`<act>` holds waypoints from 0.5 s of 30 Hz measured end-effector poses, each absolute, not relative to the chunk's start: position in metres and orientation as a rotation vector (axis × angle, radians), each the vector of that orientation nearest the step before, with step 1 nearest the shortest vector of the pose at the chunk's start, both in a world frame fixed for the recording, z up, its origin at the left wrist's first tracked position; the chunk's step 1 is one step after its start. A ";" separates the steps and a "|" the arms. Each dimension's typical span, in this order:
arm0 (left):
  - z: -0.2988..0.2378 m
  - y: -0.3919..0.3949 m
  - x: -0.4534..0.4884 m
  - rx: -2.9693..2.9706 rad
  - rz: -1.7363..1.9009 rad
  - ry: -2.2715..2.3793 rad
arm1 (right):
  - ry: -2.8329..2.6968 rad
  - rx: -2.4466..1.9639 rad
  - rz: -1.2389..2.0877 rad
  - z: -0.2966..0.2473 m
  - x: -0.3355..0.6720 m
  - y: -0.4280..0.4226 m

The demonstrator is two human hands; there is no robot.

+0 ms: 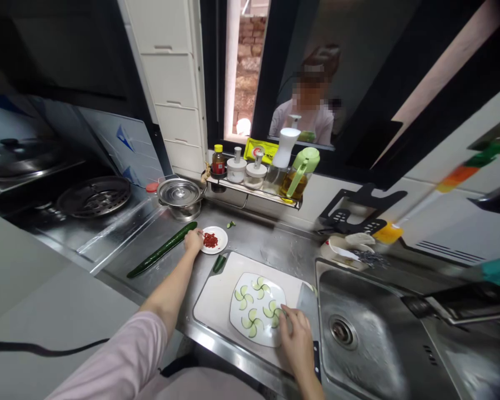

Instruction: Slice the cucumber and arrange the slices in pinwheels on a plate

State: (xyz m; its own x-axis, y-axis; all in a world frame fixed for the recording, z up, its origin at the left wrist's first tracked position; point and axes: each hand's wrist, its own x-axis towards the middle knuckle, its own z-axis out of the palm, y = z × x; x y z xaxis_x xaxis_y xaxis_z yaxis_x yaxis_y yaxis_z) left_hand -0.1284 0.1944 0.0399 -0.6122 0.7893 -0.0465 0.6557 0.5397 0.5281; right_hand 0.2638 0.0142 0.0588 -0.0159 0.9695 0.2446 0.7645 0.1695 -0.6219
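My left hand [194, 242] reaches forward to a small white plate [219, 234] of red bits [210, 240], its fingertips closed at the left rim. A long whole cucumber [162, 251] lies just left of that hand. My right hand [296, 332] is at the right edge of a squarish white plate [256, 279], thumb and forefinger apart beside a pinwheel of cucumber slices [272, 313]. Several such green pinwheels are laid out on this plate. It stands on a pale cutting board [210, 303], with a dark green cucumber piece [219, 263] at the board's upper left corner.
A knife blade [306, 300] lies on the board's right side, partly hidden by my right hand. Right of it is the steel sink [366, 328]. A lidded steel pot [179, 194] stands back left, near the stove burner [94, 197]. Seasoning jars [236, 170] fill the wall rack.
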 end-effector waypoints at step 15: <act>0.035 0.234 -0.152 1.746 0.161 2.271 | -1.825 -1.688 0.425 0.053 0.258 0.009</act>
